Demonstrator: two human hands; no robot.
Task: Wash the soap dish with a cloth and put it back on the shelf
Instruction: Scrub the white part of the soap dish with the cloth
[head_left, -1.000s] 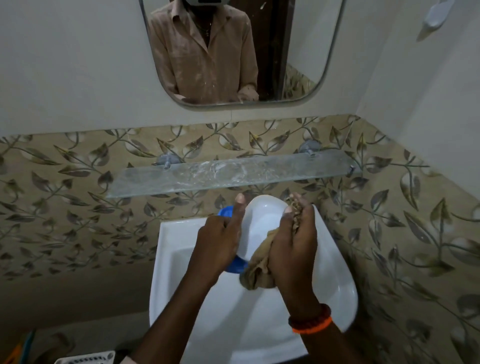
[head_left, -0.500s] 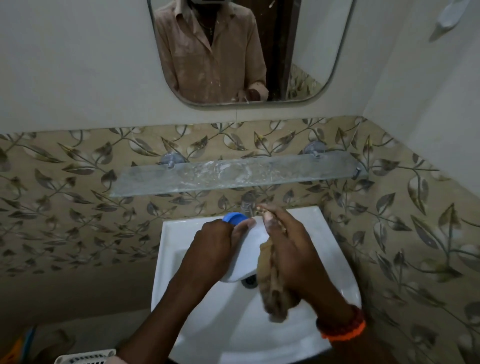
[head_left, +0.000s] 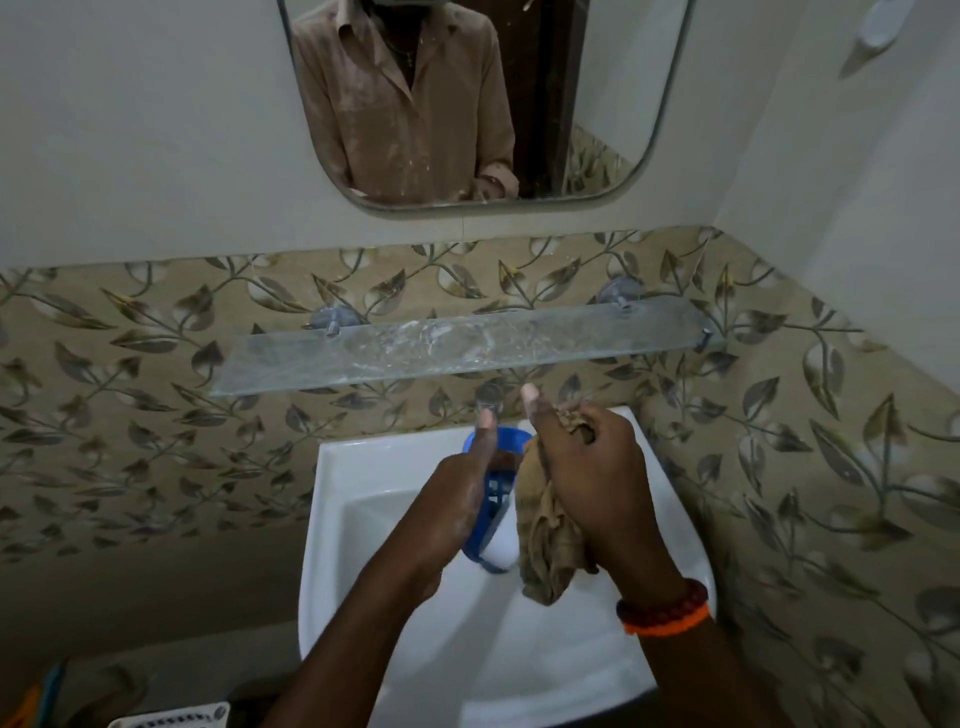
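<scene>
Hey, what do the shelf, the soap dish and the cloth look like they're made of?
Shelf: looks like glass, translucent with a frosted or smeared finish, since the tiles show through it.
Soap dish: probably plastic, a glossy blue slotted part over a smooth white part, held in the left hand.
Cloth: soft woven fabric, matte tan, bunched and hanging limp from the right hand.

In the left hand (head_left: 457, 499) is a smooth blue and white plastic soap dish (head_left: 493, 512); against it, in the right hand (head_left: 592, 467), a limp, coarse brown cloth (head_left: 550, 540). Below both grips, glossy white ceramic sink (head_left: 519, 665). Above them, streaked, cloudy glass shelf (head_left: 457, 348).
</scene>
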